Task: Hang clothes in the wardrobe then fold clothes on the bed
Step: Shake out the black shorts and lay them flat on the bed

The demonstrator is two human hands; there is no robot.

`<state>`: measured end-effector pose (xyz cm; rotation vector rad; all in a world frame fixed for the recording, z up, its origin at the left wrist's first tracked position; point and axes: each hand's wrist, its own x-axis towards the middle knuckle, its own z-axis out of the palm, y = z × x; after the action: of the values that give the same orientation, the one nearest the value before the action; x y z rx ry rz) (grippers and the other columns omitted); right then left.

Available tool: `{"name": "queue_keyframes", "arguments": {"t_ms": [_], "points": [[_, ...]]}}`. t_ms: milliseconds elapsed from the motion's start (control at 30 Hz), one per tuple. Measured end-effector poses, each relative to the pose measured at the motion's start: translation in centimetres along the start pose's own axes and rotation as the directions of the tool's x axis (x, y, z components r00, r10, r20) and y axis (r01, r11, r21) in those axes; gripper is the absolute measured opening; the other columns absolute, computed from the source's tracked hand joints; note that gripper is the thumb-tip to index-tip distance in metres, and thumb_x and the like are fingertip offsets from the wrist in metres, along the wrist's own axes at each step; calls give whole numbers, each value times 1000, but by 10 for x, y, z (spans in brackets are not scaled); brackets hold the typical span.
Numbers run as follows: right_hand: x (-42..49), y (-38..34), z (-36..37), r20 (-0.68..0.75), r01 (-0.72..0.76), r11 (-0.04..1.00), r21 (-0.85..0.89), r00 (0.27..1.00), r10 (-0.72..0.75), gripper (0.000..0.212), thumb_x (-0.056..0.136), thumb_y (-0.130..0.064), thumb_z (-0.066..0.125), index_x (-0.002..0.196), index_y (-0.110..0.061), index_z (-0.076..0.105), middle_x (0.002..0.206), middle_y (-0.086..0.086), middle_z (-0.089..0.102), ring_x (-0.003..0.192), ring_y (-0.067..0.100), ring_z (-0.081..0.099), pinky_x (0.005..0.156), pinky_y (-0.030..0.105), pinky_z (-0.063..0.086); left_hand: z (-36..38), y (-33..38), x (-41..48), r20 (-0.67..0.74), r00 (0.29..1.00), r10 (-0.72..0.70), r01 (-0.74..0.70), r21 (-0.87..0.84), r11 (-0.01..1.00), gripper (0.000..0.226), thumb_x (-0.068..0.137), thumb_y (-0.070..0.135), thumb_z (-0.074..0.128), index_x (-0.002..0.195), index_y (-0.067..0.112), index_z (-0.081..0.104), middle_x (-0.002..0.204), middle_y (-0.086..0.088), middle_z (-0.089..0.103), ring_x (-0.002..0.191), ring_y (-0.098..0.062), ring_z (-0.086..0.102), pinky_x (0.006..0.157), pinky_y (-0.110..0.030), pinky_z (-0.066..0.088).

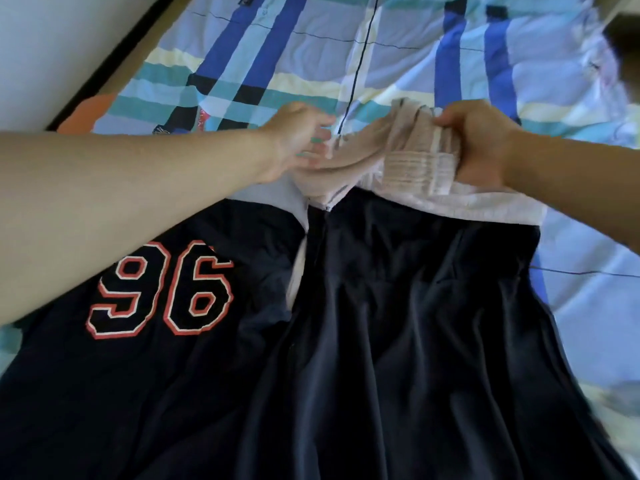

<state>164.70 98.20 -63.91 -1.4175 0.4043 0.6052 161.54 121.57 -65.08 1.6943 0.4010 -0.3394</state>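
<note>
The dark jacket (381, 323) with the number 96 is lying spread across the near part of the bed (581, 299), with its pale ribbed band (412, 164) at the far edge. The right hand (481, 140) is gripping that band in curled fingers, probably keeping it taut so the cloth can be straightened. The left hand (294, 140) is reaching to the pale cloth just left of it with fingers loosely extended, and blur is hiding whether it is pinching anything.
</note>
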Motion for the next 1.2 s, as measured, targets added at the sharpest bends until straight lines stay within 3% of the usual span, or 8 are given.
{"name": "queue_keyframes", "arguments": {"t_ms": [200,333,467,600,800,933,1067,1200], "points": [[9,24,-137,-533,-262,946,-194,837,122,24,102,-29,38,124,-19,41,103,18,63,74,28,65,65,44,51,45,-42,11,187,982,35,-157,691,706,25,96,26,62,117,13,60,122,0,60,114,-18,56,86,-28,46],[24,67,-155,-687,-287,811,-509,704,-182,41,99,-39,49,133,-16,44,131,17,55,110,35,59,92,46,45,70,-72,25,313,949,33,-289,826,483,53,96,29,61,144,13,44,148,-4,43,137,-25,41,106,-33,38],[26,84,-141,-199,-60,220,-974,692,-694,57,87,-26,59,138,-11,41,138,19,42,128,39,42,102,51,37,87,-94,48,355,931,80,-363,888,283,76,98,39,58,161,25,17,169,-6,4,155,-35,-1,123,-52,14],[41,79,-133,251,136,-235,-962,773,-583,76,78,-21,63,148,-19,33,152,11,34,141,35,33,114,54,31,87,-111,84,290,956,43,-293,949,118,103,88,58,65,160,36,-4,166,-6,-24,152,-46,-14,123,-61,8],[83,70,-145,244,152,-294,-944,920,-306,81,96,-45,50,159,-29,2,168,8,14,156,30,-1,123,55,-8,80,-124,119,350,936,-46,-351,936,-12,132,72,54,83,156,41,-18,165,-12,-25,153,-45,-9,124,-58,13],[118,56,-145,-75,-113,-167,-979,974,-215,92,78,-81,37,142,-16,39,156,22,34,139,47,35,113,59,29,89,-119,131,388,920,-61,-389,921,-11,142,61,53,91,160,34,-10,167,-21,-10,154,-42,-6,123,-59,14],[140,31,-130,-122,-202,-423,-883,970,-209,65,72,-65,73,109,-14,57,140,19,48,135,37,40,110,53,34,82,-123,138,440,896,-49,-440,898,24,142,60,54,91,161,31,-7,167,-20,-9,154,-42,-3,124,-56,14],[159,33,-149,-96,-207,-482,-852,965,-245,139,64,-62,84,159,-24,-10,166,19,-1,154,38,-6,118,66,-5,79,-125,140,462,886,-33,-461,887,30,142,62,53,90,160,34,-11,165,-21,-19,154,-43,-5,125,-56,12]]}}
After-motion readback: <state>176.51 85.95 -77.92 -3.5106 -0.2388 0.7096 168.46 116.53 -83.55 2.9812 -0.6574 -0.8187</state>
